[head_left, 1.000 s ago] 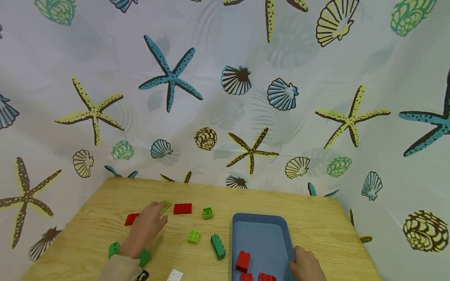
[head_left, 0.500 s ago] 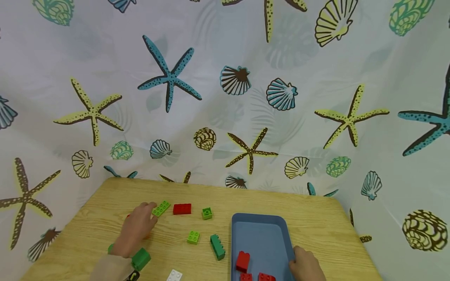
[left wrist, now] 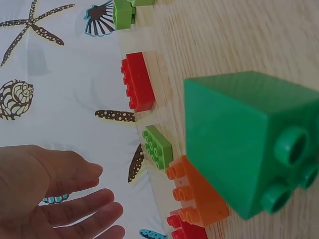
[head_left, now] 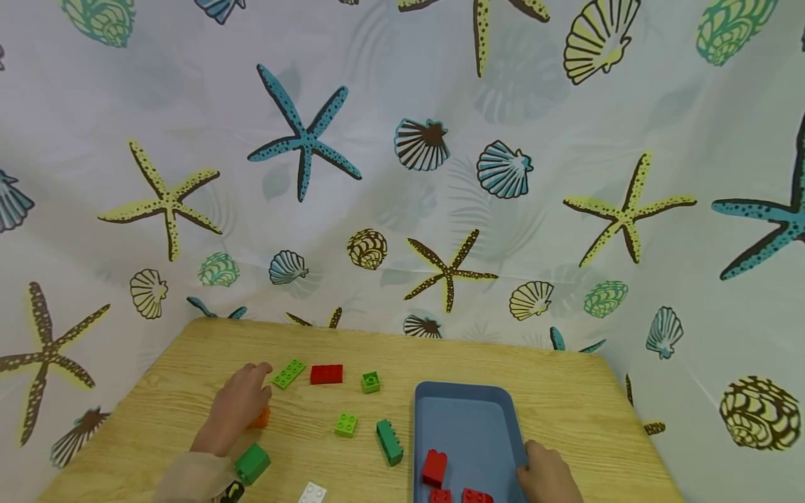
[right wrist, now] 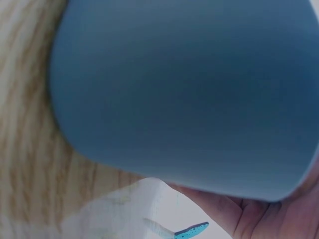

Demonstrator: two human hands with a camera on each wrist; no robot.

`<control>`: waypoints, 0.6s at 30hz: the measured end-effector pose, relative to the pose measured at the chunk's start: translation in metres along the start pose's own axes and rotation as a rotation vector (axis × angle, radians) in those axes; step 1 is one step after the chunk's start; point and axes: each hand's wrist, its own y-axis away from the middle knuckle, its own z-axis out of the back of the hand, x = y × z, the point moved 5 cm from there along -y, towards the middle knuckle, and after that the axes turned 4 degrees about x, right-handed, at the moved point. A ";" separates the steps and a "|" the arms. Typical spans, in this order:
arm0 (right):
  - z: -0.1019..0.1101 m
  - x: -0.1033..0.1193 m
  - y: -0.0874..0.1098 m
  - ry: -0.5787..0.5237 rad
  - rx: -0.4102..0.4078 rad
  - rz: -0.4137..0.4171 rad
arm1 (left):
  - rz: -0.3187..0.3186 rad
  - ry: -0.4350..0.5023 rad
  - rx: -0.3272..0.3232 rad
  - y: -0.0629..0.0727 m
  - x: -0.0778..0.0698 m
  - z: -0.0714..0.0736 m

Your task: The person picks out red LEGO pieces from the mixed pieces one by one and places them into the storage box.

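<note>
My left hand [head_left: 235, 405] hovers over the table's left side, fingers loosely spread and holding nothing; the left wrist view shows its thumb and fingers apart. Nearest to it are a light green brick [head_left: 289, 374] beyond the fingertips and an orange brick [head_left: 259, 419], partly covered by the hand. A red brick [left wrist: 187, 230] beside the orange one shows in the left wrist view and is hidden in the head view. Below the wrist stands a green block [head_left: 253, 464]. My right hand [head_left: 548, 472] grips the right edge of a blue-grey tray [head_left: 465, 406].
Several red bricks [head_left: 435, 468] lie in the tray's near part. Left of it are a dark green brick [head_left: 390, 442], a small light green brick [head_left: 346, 425], a green brick [head_left: 371, 381], a red brick [head_left: 327, 374] and a white brick [head_left: 312, 493]. A patterned curtain hangs behind the table.
My left hand has moved left, away from the light green brick, which its fingers partly covered before and which now shows whole. The right hand and tray stay put.
</note>
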 end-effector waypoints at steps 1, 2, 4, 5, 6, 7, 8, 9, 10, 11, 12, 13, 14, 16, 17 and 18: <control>0.000 0.000 0.000 0.000 0.001 0.000 | 0.001 -0.002 0.002 0.000 0.001 0.000; 0.000 0.000 0.000 0.000 0.003 -0.001 | 0.001 -0.008 0.004 0.000 0.003 -0.001; 0.000 0.000 0.000 0.000 0.009 -0.006 | 0.001 -0.017 0.010 -0.001 0.006 -0.002; 0.000 0.000 0.000 0.000 0.010 -0.007 | 0.001 -0.022 0.014 -0.001 0.008 -0.003; 0.000 0.001 0.000 -0.001 0.012 -0.009 | 0.002 -0.027 0.016 -0.002 0.009 -0.003; 0.000 0.001 0.000 -0.002 0.012 -0.010 | 0.003 -0.032 0.019 -0.002 0.011 -0.003; 0.000 0.001 0.000 -0.002 0.011 -0.009 | 0.004 -0.036 0.020 -0.002 0.012 -0.003; 0.000 0.001 0.000 -0.002 0.009 -0.008 | 0.005 -0.039 0.021 -0.003 0.013 -0.003; 0.001 0.000 0.000 -0.001 0.006 -0.003 | 0.005 -0.043 0.022 -0.003 0.014 -0.003; 0.001 0.000 0.000 -0.001 0.004 0.000 | 0.006 -0.045 0.023 -0.003 0.015 -0.003; 0.001 0.000 0.000 -0.002 0.003 0.002 | 0.006 -0.047 0.024 -0.004 0.017 -0.003; 0.001 0.000 0.000 -0.004 0.004 0.003 | 0.008 -0.047 0.027 -0.004 0.018 -0.003; 0.001 0.001 0.001 -0.005 0.004 0.004 | 0.009 -0.046 0.030 -0.004 0.019 -0.003; 0.001 0.001 0.001 -0.006 0.005 0.007 | 0.009 -0.042 0.038 -0.005 0.021 -0.003; 0.001 0.002 0.001 -0.009 0.007 0.005 | 0.012 -0.039 0.042 -0.005 0.023 -0.004; 0.001 0.002 0.001 -0.010 0.010 0.003 | 0.011 -0.037 0.045 -0.006 0.024 -0.004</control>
